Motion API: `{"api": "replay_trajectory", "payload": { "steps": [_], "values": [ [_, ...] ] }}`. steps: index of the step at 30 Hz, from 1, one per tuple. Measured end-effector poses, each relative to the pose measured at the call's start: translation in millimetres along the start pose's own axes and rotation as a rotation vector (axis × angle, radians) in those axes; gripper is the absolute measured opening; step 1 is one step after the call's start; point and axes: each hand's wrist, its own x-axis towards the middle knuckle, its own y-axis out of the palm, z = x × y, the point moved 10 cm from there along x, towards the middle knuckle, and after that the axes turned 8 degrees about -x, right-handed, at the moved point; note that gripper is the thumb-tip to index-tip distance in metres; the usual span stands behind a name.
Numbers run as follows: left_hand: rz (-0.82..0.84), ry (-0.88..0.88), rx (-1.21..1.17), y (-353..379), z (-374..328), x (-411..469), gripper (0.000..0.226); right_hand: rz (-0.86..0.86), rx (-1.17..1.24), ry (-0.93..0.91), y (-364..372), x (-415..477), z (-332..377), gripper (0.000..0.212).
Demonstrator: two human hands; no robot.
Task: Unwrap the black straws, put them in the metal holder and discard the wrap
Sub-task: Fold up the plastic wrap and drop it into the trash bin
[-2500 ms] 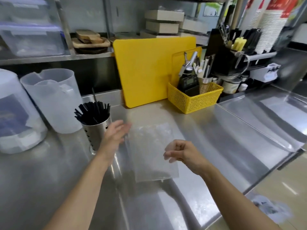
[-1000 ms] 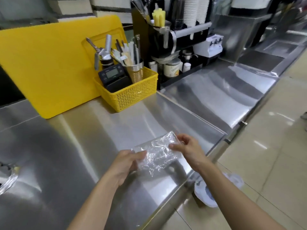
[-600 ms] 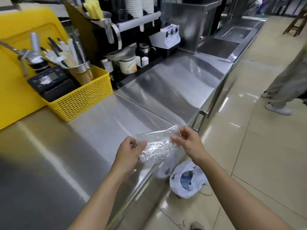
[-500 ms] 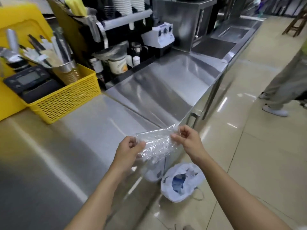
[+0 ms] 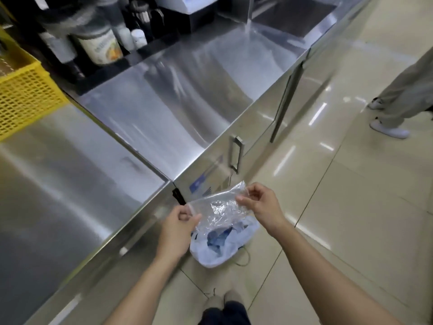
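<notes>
The clear, crumpled plastic wrap (image 5: 218, 211) is stretched between both hands, past the counter's front edge. My left hand (image 5: 177, 225) pinches its left end and my right hand (image 5: 260, 206) pinches its right end. Straight below the wrap, on the floor, sits a white rubbish bag (image 5: 218, 250) with its mouth open and blue scraps inside. The black straws and the metal holder are out of view.
The steel counter (image 5: 77, 184) runs along my left, with a cabinet handle (image 5: 235, 154) on its front. A yellow basket (image 5: 21, 99) and jars (image 5: 100, 42) stand at the back. Another person's legs (image 5: 403, 95) are on the tiled floor at right. My shoes (image 5: 223, 300) show below.
The view has swung right and down, away from the straw holder. Both hands lifted the wrap off the counter, crumpled it and carried it out over the bag on the floor.
</notes>
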Motion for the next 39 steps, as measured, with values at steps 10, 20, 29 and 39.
{"api": "replay_trajectory", "payload": {
  "steps": [10,20,29,39],
  "values": [
    [-0.022,-0.111,0.259,71,174,76,0.019,-0.023,-0.39,0.195,24,56,-203,0.012],
    [0.122,-0.215,0.546,146,391,177,0.02,0.104,-0.606,0.27,106,164,-411,0.018],
    [0.356,-0.416,0.896,202,495,218,0.035,0.249,-1.022,0.303,150,208,-496,0.03],
    [0.328,-0.294,0.73,200,452,215,0.064,0.355,-1.332,0.294,159,193,-477,0.039]
  ]
}}
